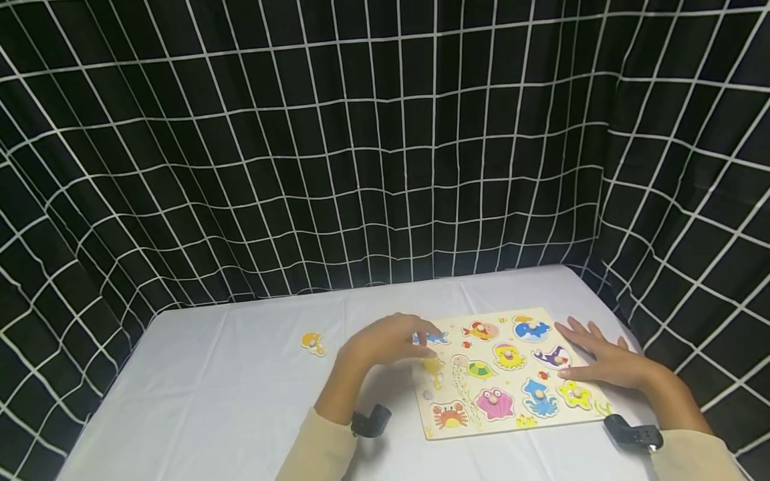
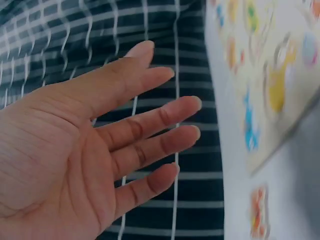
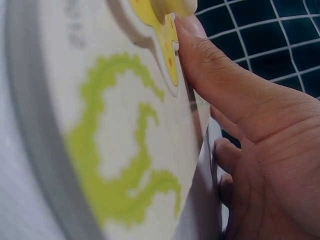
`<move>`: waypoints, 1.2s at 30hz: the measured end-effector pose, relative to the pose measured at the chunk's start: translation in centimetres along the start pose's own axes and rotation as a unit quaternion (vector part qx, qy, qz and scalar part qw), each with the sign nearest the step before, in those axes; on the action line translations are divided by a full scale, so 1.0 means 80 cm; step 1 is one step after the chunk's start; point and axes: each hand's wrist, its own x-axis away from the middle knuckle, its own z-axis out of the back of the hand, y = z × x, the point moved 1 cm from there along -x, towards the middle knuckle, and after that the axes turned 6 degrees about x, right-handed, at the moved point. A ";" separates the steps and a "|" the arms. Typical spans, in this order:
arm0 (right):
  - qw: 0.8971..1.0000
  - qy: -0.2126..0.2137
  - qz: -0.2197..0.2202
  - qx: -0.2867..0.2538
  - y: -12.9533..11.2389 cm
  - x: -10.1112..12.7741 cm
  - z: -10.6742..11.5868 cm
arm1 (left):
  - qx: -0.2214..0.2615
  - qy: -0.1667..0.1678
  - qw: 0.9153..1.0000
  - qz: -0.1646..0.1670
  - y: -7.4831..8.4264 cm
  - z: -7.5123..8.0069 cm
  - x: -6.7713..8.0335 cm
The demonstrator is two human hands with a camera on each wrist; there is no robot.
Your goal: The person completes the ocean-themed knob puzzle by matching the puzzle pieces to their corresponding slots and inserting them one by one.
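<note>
A wooden sea-animal puzzle board (image 1: 469, 431) lies on the table, with knobbed pieces such as a pink shell (image 1: 494, 403), a blue squid (image 1: 540, 399) and a yellow starfish (image 1: 575, 395). My left hand (image 1: 394, 341) hovers at the board's left edge near a blue shape (image 1: 438, 338) and a yellow seahorse shape (image 1: 432, 374). Its fingers look loosely extended, with nothing held, in the left wrist view. At the board's right edge rests my right hand (image 1: 607, 357), thumb along the edge near the starfish and fingers spread beyond it. A loose orange piece (image 1: 311, 343) lies left of the board.
White cloth covers the table (image 1: 198, 387). Black curtains with a white grid (image 1: 361, 167) stand behind and at both sides. Each wrist wears a dark camera; the left one (image 1: 371, 421) sits just over the sleeve end.
</note>
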 end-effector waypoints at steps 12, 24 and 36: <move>1.000 0.001 -0.006 0.003 0.000 -0.005 -0.003 | 0.059 0.119 0.986 0.105 -0.092 0.055 0.048; 1.000 0.004 0.008 -0.003 0.001 0.000 -0.001 | 0.053 0.158 0.964 0.207 -0.158 0.068 0.088; 1.000 0.004 0.003 -0.004 0.003 -0.002 -0.002 | 0.032 0.189 0.925 0.329 -0.179 0.055 0.098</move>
